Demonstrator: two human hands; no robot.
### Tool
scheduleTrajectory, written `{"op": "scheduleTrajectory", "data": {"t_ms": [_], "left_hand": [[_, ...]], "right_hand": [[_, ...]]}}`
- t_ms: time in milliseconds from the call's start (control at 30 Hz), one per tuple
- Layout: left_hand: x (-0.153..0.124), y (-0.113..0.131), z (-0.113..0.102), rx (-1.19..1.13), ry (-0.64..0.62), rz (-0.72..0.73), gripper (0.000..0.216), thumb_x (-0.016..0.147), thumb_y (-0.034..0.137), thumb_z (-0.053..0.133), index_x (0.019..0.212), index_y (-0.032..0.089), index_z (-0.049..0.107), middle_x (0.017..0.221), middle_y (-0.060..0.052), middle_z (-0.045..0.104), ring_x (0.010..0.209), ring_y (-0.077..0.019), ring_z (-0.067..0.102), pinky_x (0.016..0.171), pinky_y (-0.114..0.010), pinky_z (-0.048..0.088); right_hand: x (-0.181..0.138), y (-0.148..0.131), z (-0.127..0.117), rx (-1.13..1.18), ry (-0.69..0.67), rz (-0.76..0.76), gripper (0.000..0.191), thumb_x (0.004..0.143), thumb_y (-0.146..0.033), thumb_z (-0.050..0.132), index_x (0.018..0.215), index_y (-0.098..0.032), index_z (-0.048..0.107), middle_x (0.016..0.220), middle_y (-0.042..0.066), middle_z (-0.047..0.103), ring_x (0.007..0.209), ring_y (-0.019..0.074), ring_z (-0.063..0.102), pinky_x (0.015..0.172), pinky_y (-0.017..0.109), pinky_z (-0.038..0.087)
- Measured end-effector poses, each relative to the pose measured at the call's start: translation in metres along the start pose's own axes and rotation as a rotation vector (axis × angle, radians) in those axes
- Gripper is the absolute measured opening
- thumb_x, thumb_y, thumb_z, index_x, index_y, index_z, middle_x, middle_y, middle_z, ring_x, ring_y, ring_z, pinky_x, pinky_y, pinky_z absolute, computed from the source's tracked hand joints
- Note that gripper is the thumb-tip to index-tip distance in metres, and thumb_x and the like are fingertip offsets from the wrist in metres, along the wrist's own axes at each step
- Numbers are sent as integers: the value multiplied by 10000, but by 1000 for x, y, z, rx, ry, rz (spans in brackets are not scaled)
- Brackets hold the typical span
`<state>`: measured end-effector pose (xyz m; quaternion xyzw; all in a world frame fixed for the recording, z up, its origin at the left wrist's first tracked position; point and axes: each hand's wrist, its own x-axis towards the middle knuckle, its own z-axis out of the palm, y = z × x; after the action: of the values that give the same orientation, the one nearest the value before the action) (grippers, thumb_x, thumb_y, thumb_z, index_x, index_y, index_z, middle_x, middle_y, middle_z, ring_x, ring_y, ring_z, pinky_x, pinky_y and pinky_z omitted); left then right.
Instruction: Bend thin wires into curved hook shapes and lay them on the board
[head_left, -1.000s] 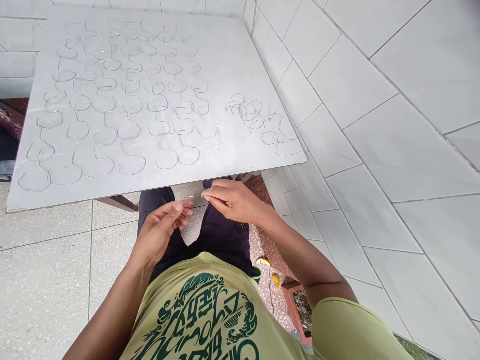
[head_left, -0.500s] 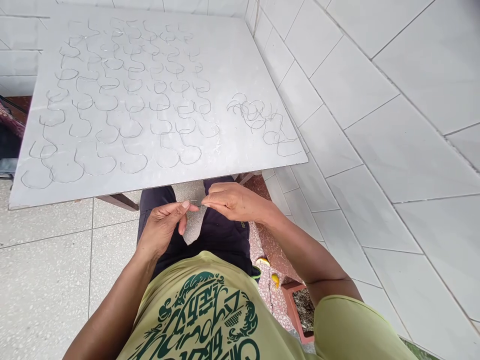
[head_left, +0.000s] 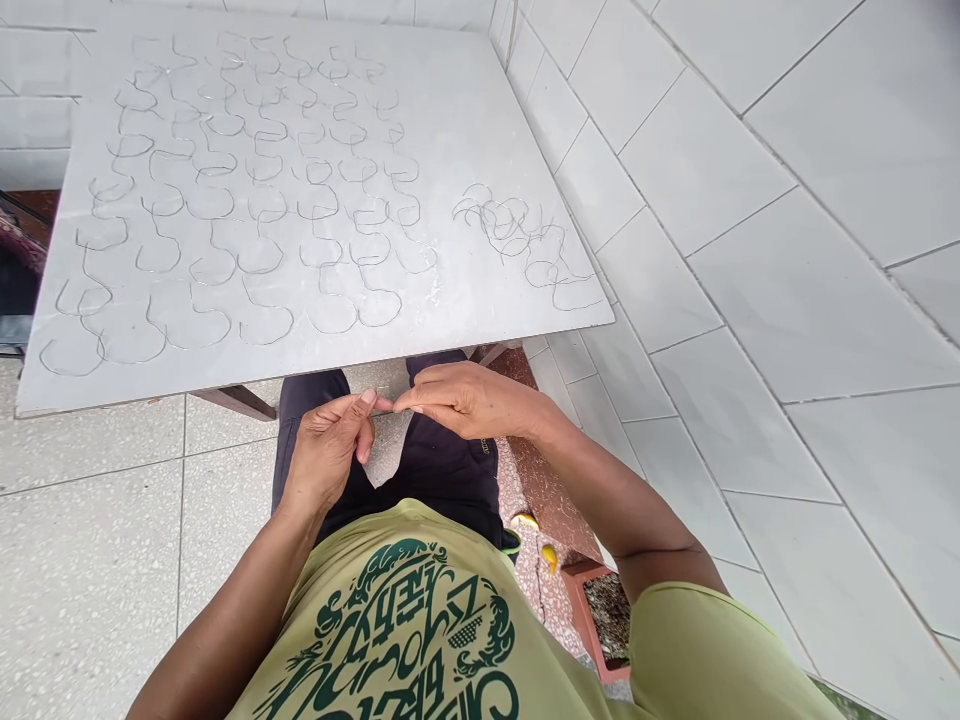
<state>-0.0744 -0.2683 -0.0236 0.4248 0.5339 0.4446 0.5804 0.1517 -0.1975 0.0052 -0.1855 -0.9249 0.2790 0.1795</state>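
Left hand (head_left: 328,450) and right hand (head_left: 469,400) meet below the white board (head_left: 465,130), fingers (head_left: 367,398) pinched narrow on what looks like thin wire (head_left: 384,404), held clear of the laid-out wire loops (head_left: 259,240).

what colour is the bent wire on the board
The bent wire is silvery grey, lying on a white board; the head view shows it best.

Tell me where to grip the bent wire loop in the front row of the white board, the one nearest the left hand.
Pinch the bottom of the curve of the bent wire loop, coming down from above on the near side, where the left hand is. The wire seems to lie flat on the white board, and its stem runs up toward neighbouring wires, so the curve looks less likely to snag them.
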Motion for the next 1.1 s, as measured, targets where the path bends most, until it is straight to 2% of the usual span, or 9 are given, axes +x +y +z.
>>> {"op": "scheduleTrajectory", "data": {"t_ms": [100,233,400,533,733,800,867,967,1100], "left_hand": [[0,0,-1,8,-14,-14,309,945,498,665,922,230,816,445,47,457,486,-146,405,638,-316,398],[-2,0,-2,36,-34,-19,316,945,500,672,917,226,825,434,43,457,479,-146,415,606,-314,387],[-6,-1,-2,25,-65,-18,286,956,467,680,945,225,832,447,51,475,479,-125,400,634,-308,388],[-6,-3,2,-11,-28,-19,298,949,484,684,930,223,827,444,58,441,469,-126,386,611,-312,372],[-6,-7,8,-55,-6,-15,272,960,460,685,947,221,815,450,59,433,481,-129,371,585,-307,342],[-7,-8,8,-60,11,-12,274,970,455,676,949,217,812,458,57,441,492,-127,382,592,-302,343],[-8,-9,8,-61,31,-8,286,980,456,667,923,213,807,469,50,457,508,-125,402,610,-298,358],[-9,-9,7,-55,71,2,297,991,460,656,908,216,804,482,44,481,527,-120,426,653,-292,389],[-10,-8,7,-86,111,-5,287,986,461,667,966,221,823,508,37,515,540,-113,424,661,-282,392]], "right_hand": [[-1,2,1,20,-24,-6,295,1100,-196,395,1144,-169,686,897,39,658,792,145,555,725,271,395],[0,5,1,58,-59,-28,279,1077,-154,406,1096,-175,684,906,39,677,821,150,569,764,278,411],[3,3,2,89,-21,-18,266,1062,-133,423,1105,-171,683,900,34,668,831,150,573,792,279,423],[1,1,6,73,9,1,264,1074,-153,411,1107,-172,672,891,36,647,830,155,562,791,284,419],[0,-1,4,31,-40,-3,275,1053,-118,400,1081,-161,670,897,48,640,816,161,548,780,293,415],[-2,-3,0,47,-36,26,262,1063,-145,418,1110,-171,674,931,52,659,840,164,568,788,296,422],[-4,-5,-3,76,-7,94,246,1072,-207,463,1231,-193,650,927,40,668,837,170,581,783,297,432],[-9,-8,-4,97,30,228,327,1056,-281,549,1373,-205,570,860,10,661,787,171,589,760,296,441],[-15,-9,2,28,54,297,168,1059,-269,540,1119,-184,672,864,31,669,818,174,604,761,297,428]]}}
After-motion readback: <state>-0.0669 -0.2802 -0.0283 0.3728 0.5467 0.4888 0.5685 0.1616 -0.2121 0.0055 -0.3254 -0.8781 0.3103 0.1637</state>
